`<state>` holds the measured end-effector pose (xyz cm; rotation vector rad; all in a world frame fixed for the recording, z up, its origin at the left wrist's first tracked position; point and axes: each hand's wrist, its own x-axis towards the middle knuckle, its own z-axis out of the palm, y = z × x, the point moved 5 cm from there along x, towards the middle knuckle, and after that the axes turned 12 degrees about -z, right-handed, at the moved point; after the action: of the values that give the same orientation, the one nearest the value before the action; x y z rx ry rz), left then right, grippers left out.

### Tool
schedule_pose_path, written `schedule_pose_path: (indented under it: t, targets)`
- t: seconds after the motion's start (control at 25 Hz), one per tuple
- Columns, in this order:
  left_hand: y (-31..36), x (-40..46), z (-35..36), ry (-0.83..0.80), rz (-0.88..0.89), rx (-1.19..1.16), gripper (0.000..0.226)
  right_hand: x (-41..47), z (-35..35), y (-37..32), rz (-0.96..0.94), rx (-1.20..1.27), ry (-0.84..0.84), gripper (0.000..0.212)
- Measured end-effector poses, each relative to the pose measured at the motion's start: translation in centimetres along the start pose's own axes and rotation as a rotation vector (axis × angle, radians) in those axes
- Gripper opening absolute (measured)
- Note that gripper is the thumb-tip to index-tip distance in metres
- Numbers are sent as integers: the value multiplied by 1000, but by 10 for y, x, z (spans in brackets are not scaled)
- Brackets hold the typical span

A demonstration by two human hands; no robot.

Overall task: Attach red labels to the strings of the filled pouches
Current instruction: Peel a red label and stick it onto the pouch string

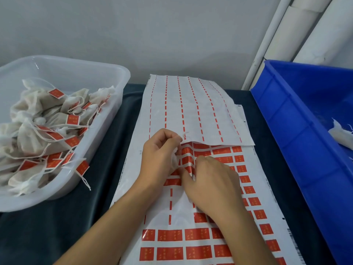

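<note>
Peeling a red label off the sticker sheet [193, 236], the right hand [212, 184] pinches its lifted edge while the left hand [160, 152] grips a white pouch [174, 159] with its string [185, 135] pinched — held close, likely so the label folds straight onto it. Labelled pouches [38, 134] fill the clear tub [107, 119] at left; 1 unlabelled pouch [341, 133] waits in the blue crate [298, 115] — both flank the tabletop [95, 197].

Grey wall [133, 25], white pipes [298, 29], perhaps
</note>
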<state>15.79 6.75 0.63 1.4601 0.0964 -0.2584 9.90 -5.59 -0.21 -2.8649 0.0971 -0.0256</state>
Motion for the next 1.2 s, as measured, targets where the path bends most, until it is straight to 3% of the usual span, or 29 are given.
schedule_pose_path:
  t: [0.28, 1.2]
  targets:
    - [-3, 4, -4, 21, -16, -16, 23, -1, -7, -2, -30, 95, 94, 23]
    - [-2, 8, -8, 44, -8, -21, 21, -2, -12, -5, -70, 138, 175, 18]
